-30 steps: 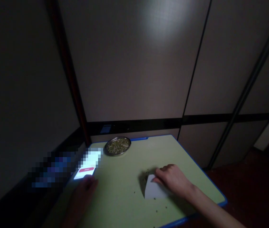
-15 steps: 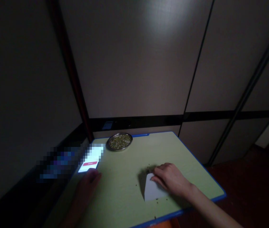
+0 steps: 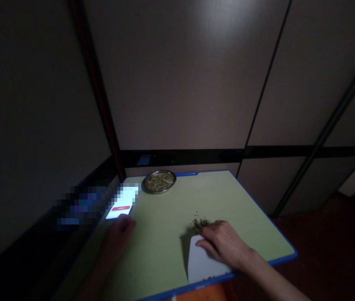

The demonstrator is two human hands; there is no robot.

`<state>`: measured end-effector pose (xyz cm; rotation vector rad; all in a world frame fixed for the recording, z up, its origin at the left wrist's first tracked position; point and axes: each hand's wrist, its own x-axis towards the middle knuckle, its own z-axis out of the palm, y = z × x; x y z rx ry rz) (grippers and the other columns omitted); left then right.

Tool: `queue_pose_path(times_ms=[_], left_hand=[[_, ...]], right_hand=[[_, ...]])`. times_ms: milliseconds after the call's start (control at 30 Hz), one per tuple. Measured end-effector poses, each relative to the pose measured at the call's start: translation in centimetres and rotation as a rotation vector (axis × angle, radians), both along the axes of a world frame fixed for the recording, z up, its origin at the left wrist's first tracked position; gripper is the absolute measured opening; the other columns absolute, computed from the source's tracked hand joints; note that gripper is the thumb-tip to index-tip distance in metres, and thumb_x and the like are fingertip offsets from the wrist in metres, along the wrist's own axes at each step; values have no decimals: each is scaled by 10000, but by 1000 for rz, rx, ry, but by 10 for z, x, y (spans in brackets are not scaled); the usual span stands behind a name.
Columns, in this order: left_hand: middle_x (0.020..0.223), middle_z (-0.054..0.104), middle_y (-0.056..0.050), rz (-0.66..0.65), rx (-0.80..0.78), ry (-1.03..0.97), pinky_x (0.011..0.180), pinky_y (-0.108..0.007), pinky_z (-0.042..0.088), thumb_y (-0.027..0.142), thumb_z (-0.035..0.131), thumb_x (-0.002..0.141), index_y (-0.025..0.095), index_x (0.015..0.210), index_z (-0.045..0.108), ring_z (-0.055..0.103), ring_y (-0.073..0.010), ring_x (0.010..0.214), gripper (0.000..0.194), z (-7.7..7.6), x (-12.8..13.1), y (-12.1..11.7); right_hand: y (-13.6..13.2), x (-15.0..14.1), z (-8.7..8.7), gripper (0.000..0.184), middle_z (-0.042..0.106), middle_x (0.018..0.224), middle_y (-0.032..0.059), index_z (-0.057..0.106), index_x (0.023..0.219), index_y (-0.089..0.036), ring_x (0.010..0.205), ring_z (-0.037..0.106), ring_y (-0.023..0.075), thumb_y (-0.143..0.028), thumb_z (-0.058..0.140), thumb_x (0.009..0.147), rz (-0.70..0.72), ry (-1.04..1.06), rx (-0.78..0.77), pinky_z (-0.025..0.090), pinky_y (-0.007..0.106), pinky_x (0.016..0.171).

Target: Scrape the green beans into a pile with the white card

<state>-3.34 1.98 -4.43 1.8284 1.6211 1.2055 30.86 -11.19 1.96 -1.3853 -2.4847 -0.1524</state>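
Note:
My right hand (image 3: 224, 246) lies on a white card (image 3: 198, 263) near the front edge of a pale green table (image 3: 168, 234), fingers curled over its top edge. A small heap of green grains (image 3: 200, 222) sits just beyond the fingertips. My left hand (image 3: 118, 234) rests at the table's left side, fingertips touching the lower end of a lit phone (image 3: 121, 202); its fingers look loosely bent. A round metal dish (image 3: 159, 181) of the same grains stands at the far edge.
The table has a blue rim (image 3: 259, 209) and stands in a dark corner against panelled walls. A dark red post (image 3: 102, 113) rises behind the phone. Dark floor lies to the right.
My right hand has drawn the white card toward the front edge, leaving the grain heap uncovered beyond it. The left hand stays at the phone. The view has shifted slightly.

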Motion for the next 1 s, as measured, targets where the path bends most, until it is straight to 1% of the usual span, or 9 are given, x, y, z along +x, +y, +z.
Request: queue_pose_path(times_ms=[133,267,400,500,633,767,900,1000], left_hand=[[586,536,41,0,-4,33,531,-264,401,436,497,723,228,690,493,500,-150,561,211,3,1,-1],[579,533,45,12,-2,20,508,-255,383,431,508,708,225,691,503,489,-142,542,206,6,3,-3],[567,527,46,4,-19,41,502,-252,380,442,500,717,228,692,498,497,-146,551,216,11,5,-7],[568,537,41,11,-36,52,506,-253,383,442,503,712,227,687,497,506,-151,562,216,13,5,-8],[598,559,37,6,-31,34,539,-253,400,432,509,713,223,695,517,514,-148,578,210,9,3,-5],[597,537,42,3,-22,33,535,-255,390,451,511,723,221,698,510,500,-146,568,232,5,2,-3],[587,520,43,-9,-28,13,530,-255,387,437,512,713,220,693,495,490,-146,567,219,5,3,-3],[572,507,48,1,-38,-8,521,-252,387,434,501,714,220,698,497,484,-144,557,215,6,4,-4]], right_hand=[[-2,-1,2,411,655,722,26,554,792,-199,645,569,153,-501,343,975,-2,1,-22,296,288,629],[0,-1,3,402,659,728,33,563,801,-196,651,582,158,-499,356,966,-15,-21,-33,302,284,615],[5,-2,-2,366,665,736,30,564,826,-202,655,591,164,-461,348,969,-40,-61,-38,301,284,609],[8,-4,-6,371,672,741,32,569,838,-204,653,596,165,-457,332,972,-60,-80,-44,299,282,605],[10,-4,-10,386,684,748,34,579,844,-208,645,603,160,-469,325,972,-82,-85,-56,293,278,596],[10,-5,-11,398,693,751,35,585,841,-208,643,610,156,-477,323,974,-94,-74,-67,288,272,590],[6,-8,-12,394,691,740,29,588,832,-207,632,612,151,-473,333,973,-98,-51,-59,290,268,583],[3,-10,-7,387,688,730,26,587,822,-210,626,613,153,-486,355,964,-95,-35,-49,285,271,573]])
